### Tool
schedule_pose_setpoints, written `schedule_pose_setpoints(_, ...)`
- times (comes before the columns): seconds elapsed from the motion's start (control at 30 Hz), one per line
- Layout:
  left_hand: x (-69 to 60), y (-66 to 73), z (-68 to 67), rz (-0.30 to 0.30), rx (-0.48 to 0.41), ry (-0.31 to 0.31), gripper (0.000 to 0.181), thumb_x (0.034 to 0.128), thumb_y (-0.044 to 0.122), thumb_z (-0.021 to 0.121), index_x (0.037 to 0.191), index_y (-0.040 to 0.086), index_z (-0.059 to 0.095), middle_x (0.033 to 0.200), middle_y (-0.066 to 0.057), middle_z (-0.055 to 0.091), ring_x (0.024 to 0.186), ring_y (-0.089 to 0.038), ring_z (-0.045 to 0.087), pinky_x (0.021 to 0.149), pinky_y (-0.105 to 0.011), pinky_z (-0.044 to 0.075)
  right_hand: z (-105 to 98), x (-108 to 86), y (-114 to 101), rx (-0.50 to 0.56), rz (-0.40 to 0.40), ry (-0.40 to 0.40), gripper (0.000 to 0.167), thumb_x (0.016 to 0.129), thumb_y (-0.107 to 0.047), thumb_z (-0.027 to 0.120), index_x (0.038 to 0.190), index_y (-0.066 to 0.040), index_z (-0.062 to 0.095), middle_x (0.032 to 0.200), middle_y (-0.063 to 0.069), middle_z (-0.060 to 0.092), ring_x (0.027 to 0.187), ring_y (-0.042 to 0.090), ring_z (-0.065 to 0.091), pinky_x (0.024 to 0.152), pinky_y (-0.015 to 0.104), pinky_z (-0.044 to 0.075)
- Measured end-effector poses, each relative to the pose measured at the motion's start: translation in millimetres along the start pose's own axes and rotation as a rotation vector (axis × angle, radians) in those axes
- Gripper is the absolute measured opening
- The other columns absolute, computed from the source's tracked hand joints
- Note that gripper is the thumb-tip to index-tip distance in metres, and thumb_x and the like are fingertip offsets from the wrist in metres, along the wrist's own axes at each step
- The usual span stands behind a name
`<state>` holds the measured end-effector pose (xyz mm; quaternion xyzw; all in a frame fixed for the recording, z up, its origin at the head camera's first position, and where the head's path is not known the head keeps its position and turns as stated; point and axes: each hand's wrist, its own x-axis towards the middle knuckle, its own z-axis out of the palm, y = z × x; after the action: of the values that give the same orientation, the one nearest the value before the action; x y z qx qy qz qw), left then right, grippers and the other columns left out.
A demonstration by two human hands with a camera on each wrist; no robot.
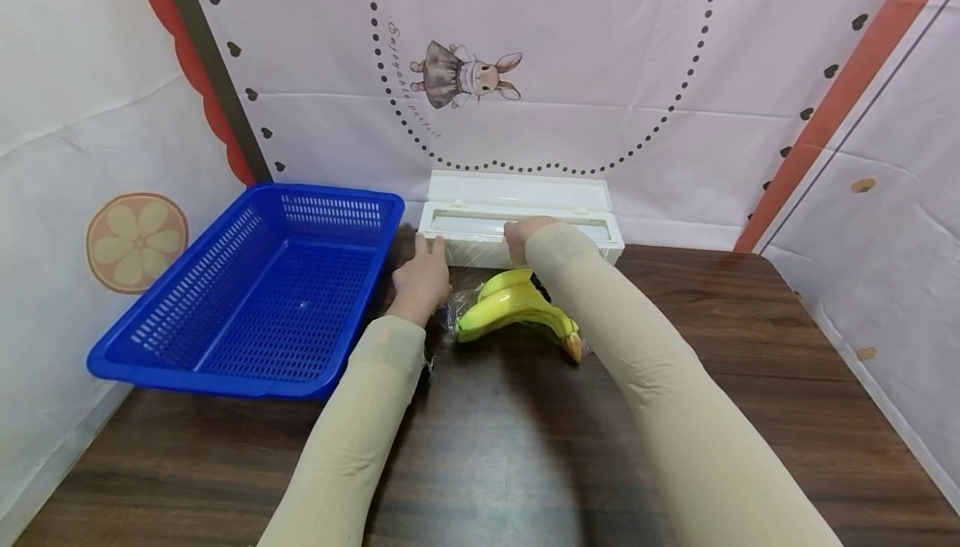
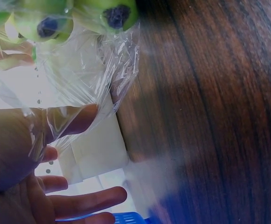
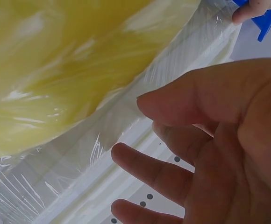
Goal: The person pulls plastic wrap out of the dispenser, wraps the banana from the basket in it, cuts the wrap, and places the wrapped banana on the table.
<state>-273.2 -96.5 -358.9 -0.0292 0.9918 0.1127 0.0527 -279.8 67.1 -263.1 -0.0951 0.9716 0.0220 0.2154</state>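
A bunch of yellow-green bananas (image 1: 510, 309), partly covered in clear cling film (image 2: 79, 70), lies in front of a long white cling film dispenser (image 1: 480, 251) whose lid stands raised. Film stretches between the dispenser and the bananas. At the dispenser's left end, my left hand (image 1: 422, 280) has its fingers spread, two of them reaching onto the front edge; film drapes across its thumb (image 2: 77, 119). My right hand (image 3: 219, 135) is at the dispenser's front edge, right of its middle, above the bananas. Its thumb and index finger are near each other, the other fingers apart; their contact is unclear.
A blue slotted plastic basket (image 1: 300, 188) stands on the left of the dark wood-grain table (image 1: 510, 455). Behind the dispenser hangs a pale printed cloth (image 1: 600, 47) with a rabbit picture, and similar cloth hangs at both sides.
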Motion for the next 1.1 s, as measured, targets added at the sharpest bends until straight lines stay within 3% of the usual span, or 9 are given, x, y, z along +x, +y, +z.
schedule_pose_setpoints(0.37, -0.4, 0.4, -0.2, 0.002, -0.003, -0.001, 0.084, 0.0894, 0.028, 0.064, 0.153, 0.016, 0.01, 0.158, -0.017, 0.003, 0.088, -0.035, 0.063, 0.078, -0.049, 0.05, 0.5, 0.3, 2.6, -0.008, -0.007, -0.003, 0.045, 0.095, -0.012, 0.04, 0.14, -0.015, 0.036, 0.137, 0.009, 0.044, 0.107, 0.023, 0.045, 0.082, 0.033, 0.04)
schedule_pose_setpoints(0.63, 0.6, -0.3, 0.9, 0.004, -0.009, 0.014, 0.083, 0.0889, 0.027, 0.064, 0.152, 0.016, 0.012, 0.158, -0.018, 0.004, 0.09, -0.036, 0.063, 0.078, -0.051, 0.049, 0.7, 0.4, 2.7, -0.052, -0.006, -0.003, 0.052, 0.096, -0.012, 0.039, 0.146, -0.016, 0.029, 0.144, 0.009, 0.039, 0.112, 0.023, 0.044, 0.089, 0.034, 0.04)
schedule_pose_setpoints(1.1, 2.7, -1.3, 1.5, 0.002, -0.008, 0.001, 0.083, 0.0889, 0.028, 0.064, 0.153, 0.017, 0.011, 0.158, -0.017, 0.003, 0.09, -0.036, 0.063, 0.079, -0.051, 0.049, 1.1, 0.9, 5.7, -0.029, 0.016, -0.012, 0.054, 0.094, -0.012, 0.04, 0.147, -0.017, 0.028, 0.144, 0.009, 0.038, 0.108, 0.022, 0.044, 0.078, 0.031, 0.039)
